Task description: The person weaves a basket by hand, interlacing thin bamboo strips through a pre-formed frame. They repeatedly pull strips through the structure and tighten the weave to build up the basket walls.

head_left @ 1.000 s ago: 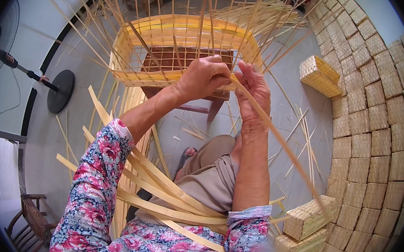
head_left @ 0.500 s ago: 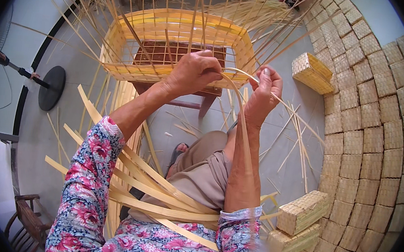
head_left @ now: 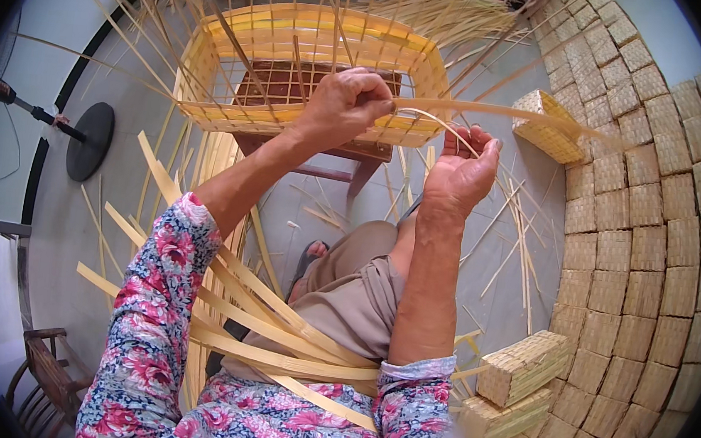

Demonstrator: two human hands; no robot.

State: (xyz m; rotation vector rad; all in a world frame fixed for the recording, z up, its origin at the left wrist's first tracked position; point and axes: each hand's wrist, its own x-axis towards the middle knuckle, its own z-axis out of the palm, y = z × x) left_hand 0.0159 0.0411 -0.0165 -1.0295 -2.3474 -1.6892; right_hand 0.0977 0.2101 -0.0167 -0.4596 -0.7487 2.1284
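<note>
A half-woven yellow bamboo basket [head_left: 201, 112] lies in front of me, tall thin stakes rising from its rim. At its near right side, my left hand [head_left: 345, 106] is closed on a flat bamboo strip [head_left: 469, 107], whose long free part stretches right, blurred by motion. A thin pale stake [head_left: 436, 120] arcs from beside the left fingertips to my right hand [head_left: 461, 172]. The right fingers are curled round that stake, palm turned up. Several wide bamboo strips [head_left: 290, 343] lie across my lap.
The basket rests on a red-brown wooden stool [head_left: 363, 170]. Woven blocks are stacked along the right wall [head_left: 605, 266], with others [head_left: 525, 368] on the floor. Loose strips [head_left: 517, 250] litter the grey floor. A round black fan base [head_left: 90, 142] stands left, a wooden chair [head_left: 51, 376] lower left.
The flat strip, which hung down over my right forearm, has swung up and out to the right. My right hand has turned palm up and lowered slightly. The left keeps its grip.
</note>
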